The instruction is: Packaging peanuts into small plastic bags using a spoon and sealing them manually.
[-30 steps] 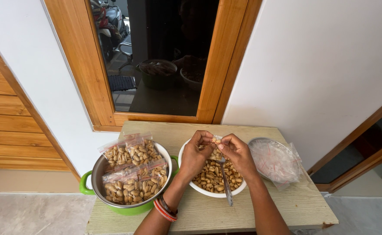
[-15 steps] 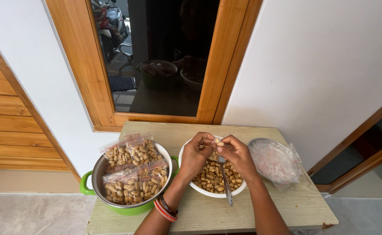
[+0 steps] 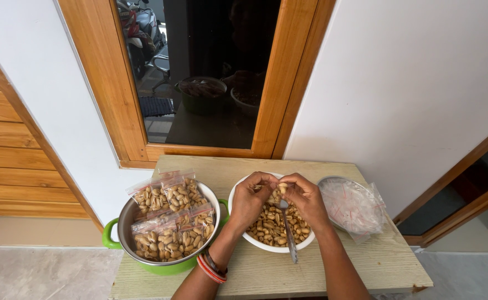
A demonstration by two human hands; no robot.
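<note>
- The left hand (image 3: 251, 199) and right hand (image 3: 306, 198) are meeting over the white bowl of peanuts (image 3: 271, 228), fingers pressed together, pinching a small clear bag of peanuts (image 3: 277, 194) between them.
- A spoon (image 3: 289, 238) is lying in the bowl, just below the right hand.
- Left of the left hand, a green-handled pot (image 3: 123, 225) is holding filled peanut bags (image 3: 171, 219).
- Right of the right hand, empty clear bags (image 3: 354, 206) are piling on the table (image 3: 255, 272).

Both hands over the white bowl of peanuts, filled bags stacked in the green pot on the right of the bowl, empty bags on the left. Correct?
Sides are swapped. In the head view the green pot with filled bags sits left of the white bowl; the empty bags lie on its right. Both hands, left hand and right hand, are over the bowl of peanuts.
</note>
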